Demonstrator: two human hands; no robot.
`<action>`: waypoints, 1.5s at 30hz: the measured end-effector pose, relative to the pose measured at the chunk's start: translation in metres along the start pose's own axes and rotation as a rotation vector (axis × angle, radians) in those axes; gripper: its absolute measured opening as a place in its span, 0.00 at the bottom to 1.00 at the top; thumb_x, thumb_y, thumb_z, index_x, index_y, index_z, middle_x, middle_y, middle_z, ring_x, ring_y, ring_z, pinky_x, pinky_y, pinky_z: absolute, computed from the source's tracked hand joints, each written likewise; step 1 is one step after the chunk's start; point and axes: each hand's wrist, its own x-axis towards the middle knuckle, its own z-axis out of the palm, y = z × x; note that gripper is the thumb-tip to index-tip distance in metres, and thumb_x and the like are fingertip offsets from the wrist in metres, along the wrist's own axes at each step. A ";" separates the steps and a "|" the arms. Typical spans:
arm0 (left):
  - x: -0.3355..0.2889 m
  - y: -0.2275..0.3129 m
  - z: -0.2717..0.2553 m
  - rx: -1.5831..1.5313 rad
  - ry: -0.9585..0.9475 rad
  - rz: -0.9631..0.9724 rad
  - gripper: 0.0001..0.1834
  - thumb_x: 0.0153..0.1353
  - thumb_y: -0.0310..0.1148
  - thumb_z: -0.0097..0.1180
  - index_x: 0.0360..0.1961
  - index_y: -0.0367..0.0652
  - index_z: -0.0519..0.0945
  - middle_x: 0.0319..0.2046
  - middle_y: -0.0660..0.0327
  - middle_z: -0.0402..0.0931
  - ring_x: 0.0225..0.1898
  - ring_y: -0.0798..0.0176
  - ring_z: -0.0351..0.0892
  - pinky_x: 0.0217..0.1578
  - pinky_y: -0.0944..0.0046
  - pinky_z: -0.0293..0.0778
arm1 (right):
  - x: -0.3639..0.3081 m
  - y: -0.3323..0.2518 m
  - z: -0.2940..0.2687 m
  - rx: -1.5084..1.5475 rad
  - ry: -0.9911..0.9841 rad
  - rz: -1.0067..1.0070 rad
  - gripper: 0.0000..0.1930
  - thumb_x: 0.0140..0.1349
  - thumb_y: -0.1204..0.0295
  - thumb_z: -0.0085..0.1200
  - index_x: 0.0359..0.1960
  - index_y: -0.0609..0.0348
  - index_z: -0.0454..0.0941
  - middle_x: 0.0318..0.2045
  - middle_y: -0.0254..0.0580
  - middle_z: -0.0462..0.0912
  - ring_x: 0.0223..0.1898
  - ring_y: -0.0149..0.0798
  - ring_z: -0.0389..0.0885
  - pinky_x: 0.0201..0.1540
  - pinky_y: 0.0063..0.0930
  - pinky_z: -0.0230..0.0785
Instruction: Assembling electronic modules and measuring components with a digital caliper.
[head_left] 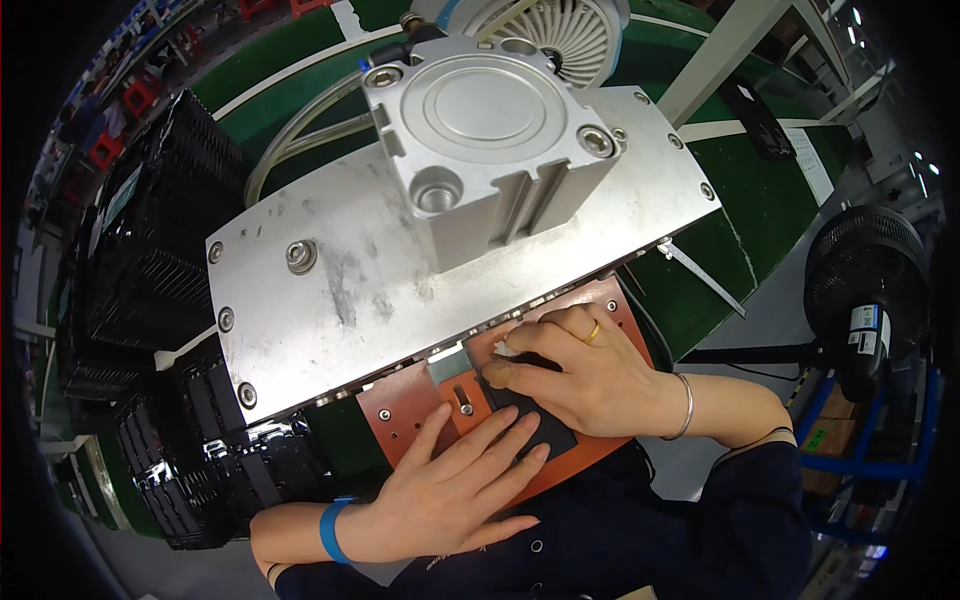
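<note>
My left hand (440,500) lies with its fingers stretched out and spread, the fingertips resting on a flat black part (548,436). That part sits on an orange fixture plate (400,400) under the front edge of a metal press. Just beyond, my right hand (585,375) is closed in a pinch over the far end of the black part. A small white bit (503,348) and something thin and dark show at its fingertips; I cannot make out what is held.
A thick metal plate (330,270) with a silver pneumatic cylinder (490,110) stands over the fixture. Black plastic trays (150,240) are stacked at left, with more trays (240,455) nearer me. A white fan (575,40) is behind, a black fan (865,260) at right. Calipers (700,275) lie right.
</note>
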 end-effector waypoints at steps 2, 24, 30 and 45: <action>0.001 0.000 -0.002 -0.017 0.006 0.004 0.32 0.61 0.59 0.54 0.59 0.49 0.76 0.63 0.58 0.69 0.66 0.58 0.66 0.66 0.39 0.51 | 0.002 -0.001 0.000 -0.008 0.011 0.016 0.15 0.50 0.71 0.63 0.43 0.47 0.84 0.44 0.33 0.73 0.42 0.39 0.69 0.43 0.33 0.63; 0.003 -0.015 -0.010 -0.023 -0.010 -0.108 0.35 0.55 0.62 0.57 0.60 0.54 0.77 0.66 0.53 0.64 0.69 0.40 0.56 0.68 0.33 0.43 | -0.018 -0.001 -0.011 0.143 0.012 -0.049 0.19 0.55 0.61 0.66 0.42 0.62 0.82 0.50 0.49 0.80 0.55 0.49 0.80 0.52 0.32 0.78; 0.004 -0.016 -0.009 -0.055 0.006 -0.116 0.32 0.57 0.59 0.57 0.57 0.54 0.78 0.65 0.54 0.65 0.68 0.42 0.57 0.67 0.33 0.43 | -0.016 0.000 -0.012 0.132 0.002 -0.054 0.18 0.54 0.61 0.67 0.40 0.61 0.83 0.49 0.49 0.81 0.52 0.49 0.82 0.53 0.34 0.79; 0.003 -0.017 -0.012 -0.032 0.041 -0.092 0.28 0.59 0.54 0.58 0.56 0.51 0.78 0.65 0.54 0.65 0.69 0.48 0.59 0.61 0.41 0.60 | -0.018 -0.035 -0.037 1.029 -0.302 0.456 0.30 0.65 0.79 0.51 0.67 0.56 0.56 0.72 0.45 0.50 0.76 0.47 0.43 0.74 0.47 0.40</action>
